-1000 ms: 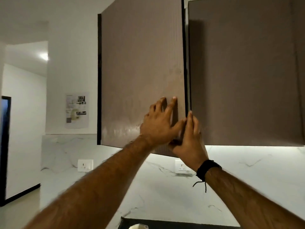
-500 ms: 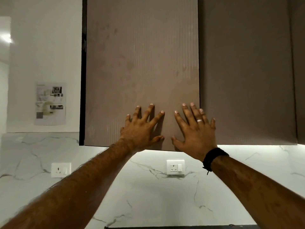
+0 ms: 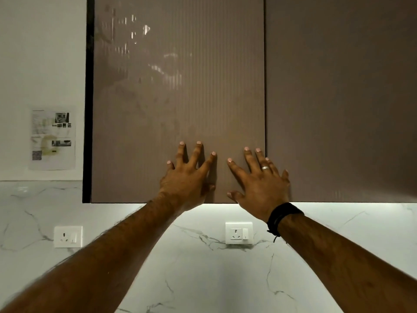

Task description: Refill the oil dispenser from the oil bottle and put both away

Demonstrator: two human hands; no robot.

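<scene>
Starting at the left edge of the wall, a printed sheet (image 3: 52, 138) is stuck above the marble backsplash (image 3: 225, 279), and below it sits a white socket (image 3: 68, 236). Next comes the wall cabinet: its left door (image 3: 176, 86) reads as shut, its face lying level with the neighbouring door (image 3: 338, 98) and only a thin seam between them.

Your left hand (image 3: 188, 177) is spread flat on the lower part of that left door, fingers fanned, holding nothing. Just beside it, your right hand (image 3: 259, 181) is also flat and spread, near the door's lower right corner, its outer fingers crossing the seam toward the neighbouring door; a ring and a dark wristband (image 3: 283, 216) show on it. It holds nothing either. A second socket (image 3: 239, 233) sits on the backsplash below your hands.

Neither the oil dispenser nor the oil bottle is anywhere in view, so you cannot confirm from here where they are. With both hands free and pressed on a closed door, my judgement is that the putting away is at its end, and the two are probably behind this door. What is left, if anything, is only to lift your hands away.
</scene>
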